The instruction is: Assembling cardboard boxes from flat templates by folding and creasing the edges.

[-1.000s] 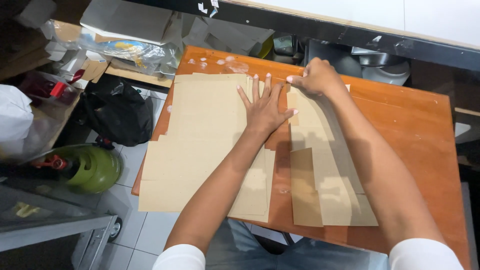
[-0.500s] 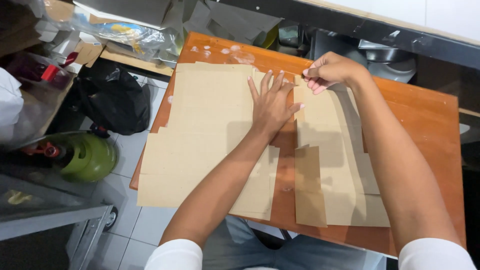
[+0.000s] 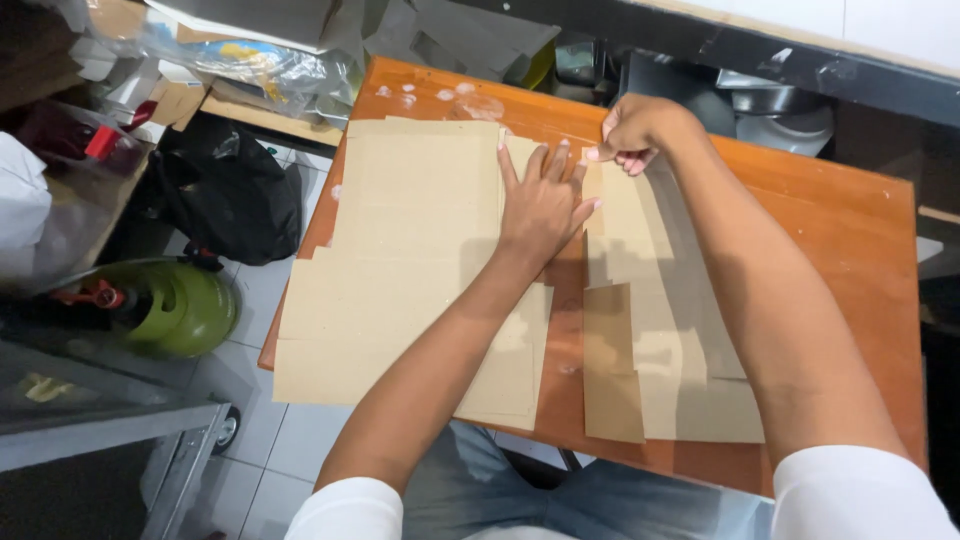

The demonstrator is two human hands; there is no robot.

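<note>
Brown cardboard sheets lie on an orange wooden table [image 3: 850, 250]. A big stack of sheets [image 3: 400, 260] covers the table's left side and overhangs its left edge. My left hand [image 3: 541, 205] presses flat on the stack's right part, fingers spread. To the right lie narrower cardboard strips [image 3: 650, 340]. My right hand [image 3: 637, 130] is at the far end of those strips, fingers curled and pinching a strip's top edge.
On the floor to the left stand a green gas cylinder [image 3: 175, 305] and a black plastic bag [image 3: 225, 195]. A cluttered shelf with plastic-wrapped items [image 3: 250, 60] is at far left. Metal bowls [image 3: 780, 105] sit behind the table. A grey metal surface [image 3: 90, 400] is at lower left.
My right hand has shifted slightly and curled tighter on the strip's far end. My left hand stays pressed on the stack. The view has tilted a little.
</note>
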